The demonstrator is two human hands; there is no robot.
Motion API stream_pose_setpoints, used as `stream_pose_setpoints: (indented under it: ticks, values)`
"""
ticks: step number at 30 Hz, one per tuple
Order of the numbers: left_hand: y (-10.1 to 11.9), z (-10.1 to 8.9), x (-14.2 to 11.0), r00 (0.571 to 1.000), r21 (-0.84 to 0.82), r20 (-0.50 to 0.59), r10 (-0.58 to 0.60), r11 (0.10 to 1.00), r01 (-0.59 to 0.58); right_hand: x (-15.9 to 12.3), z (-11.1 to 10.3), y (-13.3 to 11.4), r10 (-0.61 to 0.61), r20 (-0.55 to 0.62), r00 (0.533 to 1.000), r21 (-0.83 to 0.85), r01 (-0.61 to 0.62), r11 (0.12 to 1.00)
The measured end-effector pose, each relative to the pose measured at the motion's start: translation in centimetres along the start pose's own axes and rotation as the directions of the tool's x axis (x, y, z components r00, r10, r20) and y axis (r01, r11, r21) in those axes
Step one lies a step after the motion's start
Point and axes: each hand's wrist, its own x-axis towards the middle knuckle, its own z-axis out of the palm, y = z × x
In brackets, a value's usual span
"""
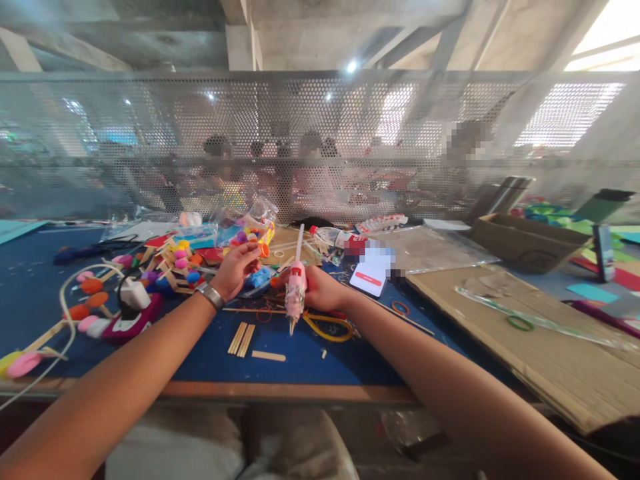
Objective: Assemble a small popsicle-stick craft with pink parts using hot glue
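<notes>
My right hand [323,288] is closed around a pink hot glue gun [296,287], its nozzle pointing down over the blue tabletop. A whitish glue stick [300,243] sticks out of its back end. My left hand [234,270] is raised left of the gun, its fingers curled together. An orange round piece [263,250] shows at the fingertips; whether they grip it I cannot tell. Below the hands lie several craft sticks [241,340] side by side and a single craft stick [269,356]. A yellow loop [327,329] lies under my right wrist.
Left, colourful pompoms and sticks [180,260] are heaped near a purple power strip [133,319] with a white cable [64,300]. A phone [371,270] and bottle [340,239] lie right of centre. Cardboard [480,327] and an open box [530,241] are farther right. A perforated screen [280,147] stands behind.
</notes>
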Motion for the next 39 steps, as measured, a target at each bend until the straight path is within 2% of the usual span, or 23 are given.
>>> stream_pose_setpoints:
  ticks: [6,11,17,21,23,30,39]
  values:
    - [0.0,0.2,-0.2,1.0,0.01,-0.009,-0.024,1.0,0.024,0.3,-0.4,0.9,0.089,-0.179,0.98,0.225,-0.047,0.973]
    - [-0.2,0.2,-0.5,0.991,0.043,0.079,-0.11,0.993,0.106,0.6,-0.5,0.6,0.211,-0.329,0.921,0.455,-0.041,0.89]
    - [-0.6,0.2,-0.7,0.963,0.011,0.236,-0.133,0.991,0.134,0.6,-0.5,0.0,0.36,-0.254,0.898,0.656,-0.113,0.746]
    - [-0.7,0.4,-0.9,0.935,-0.047,0.328,-0.135,0.986,0.159,0.7,-0.3,-0.2,0.414,-0.263,0.872,0.74,-0.093,0.666]
    - [-0.6,0.6,-1.1,0.928,-0.052,0.345,-0.143,0.984,0.171,0.8,-0.1,-0.1,0.412,-0.275,0.869,0.734,-0.087,0.674]
    - [-0.6,0.7,-1.2,0.929,-0.053,0.342,-0.146,0.983,0.174,0.9,0.0,-0.1,0.353,-0.345,0.87,0.62,-0.071,0.781]
    - [-0.5,0.8,-1.2,0.933,-0.028,0.323,-0.16,0.984,0.178,0.8,0.1,-0.1,0.261,-0.284,0.922,0.601,-0.041,0.798]
